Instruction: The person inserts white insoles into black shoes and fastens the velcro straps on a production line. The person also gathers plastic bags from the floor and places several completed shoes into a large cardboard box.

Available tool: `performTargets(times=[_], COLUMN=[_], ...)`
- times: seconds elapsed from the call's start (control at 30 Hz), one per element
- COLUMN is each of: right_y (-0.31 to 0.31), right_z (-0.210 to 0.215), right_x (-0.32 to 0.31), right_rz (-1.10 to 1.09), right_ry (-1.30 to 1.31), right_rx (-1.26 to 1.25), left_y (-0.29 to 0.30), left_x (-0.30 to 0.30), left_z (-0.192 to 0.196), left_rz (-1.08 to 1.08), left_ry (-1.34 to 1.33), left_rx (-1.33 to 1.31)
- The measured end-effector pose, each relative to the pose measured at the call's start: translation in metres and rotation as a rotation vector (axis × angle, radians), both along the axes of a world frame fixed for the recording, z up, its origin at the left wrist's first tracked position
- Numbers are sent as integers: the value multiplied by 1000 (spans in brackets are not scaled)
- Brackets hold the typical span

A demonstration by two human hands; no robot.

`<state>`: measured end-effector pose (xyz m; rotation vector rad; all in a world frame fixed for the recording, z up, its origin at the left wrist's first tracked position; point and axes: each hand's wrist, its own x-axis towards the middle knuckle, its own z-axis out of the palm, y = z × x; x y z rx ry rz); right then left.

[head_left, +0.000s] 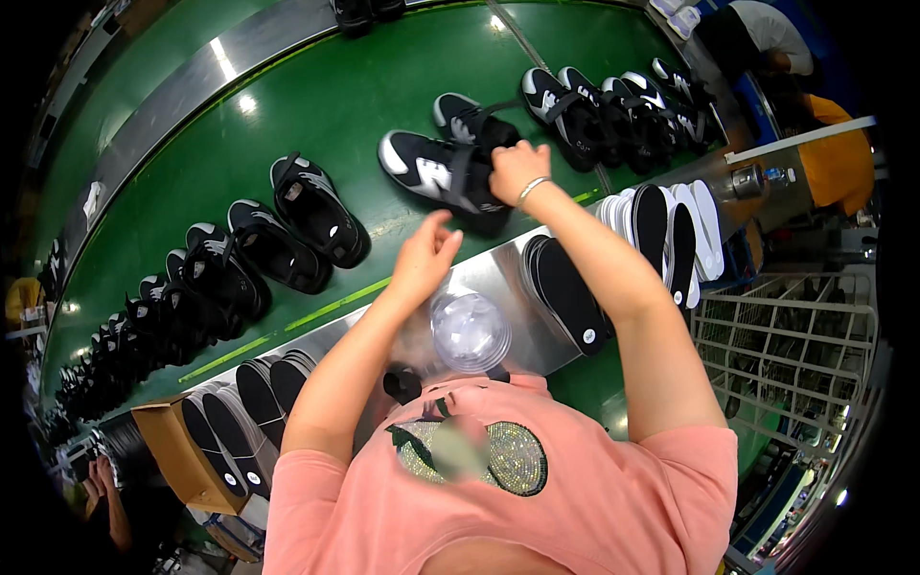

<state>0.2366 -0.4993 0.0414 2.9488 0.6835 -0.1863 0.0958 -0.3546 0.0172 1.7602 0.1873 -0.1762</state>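
A pair of black sneakers with silver-grey toes lies on the green conveyor belt in front of me. My right hand (pixel 519 172) is closed at the collar of the nearer sneaker (pixel 426 172); its fingertips are partly hidden there. The farther sneaker (pixel 462 117) lies just beyond, its heel end close to my right hand. My left hand (pixel 427 257) is held over the near edge of the belt, thumb and fingers apart, holding nothing. It is nearest to the heel of the nearer sneaker and slightly blurred.
More black sneakers line the green belt (pixel 355 91) to the left (pixel 321 211) and right (pixel 565 115). Stacks of black insoles (pixel 565 292) lie on the metal ledge, beside a clear round plastic container (pixel 470 331). A cardboard box (pixel 158 446) holds insoles. A white wire rack (pixel 786 355) stands at right.
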Motion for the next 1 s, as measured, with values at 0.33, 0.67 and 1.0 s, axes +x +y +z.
performTargets(times=[0.33,0.67,1.0], right_y=[-89,-213,-131], right_z=[35,44,82], right_x=[-50,-88,-80], right_rz=[-18,-801,-120], right_ry=[-290,-85,-65], right_rx=[547,36,827], left_y=[-11,16,46], left_x=[48,67,71], left_z=[-15,-12,-21], left_rz=[286,32,148], left_ry=[-143,-525,-198], left_rx=[792,771,464])
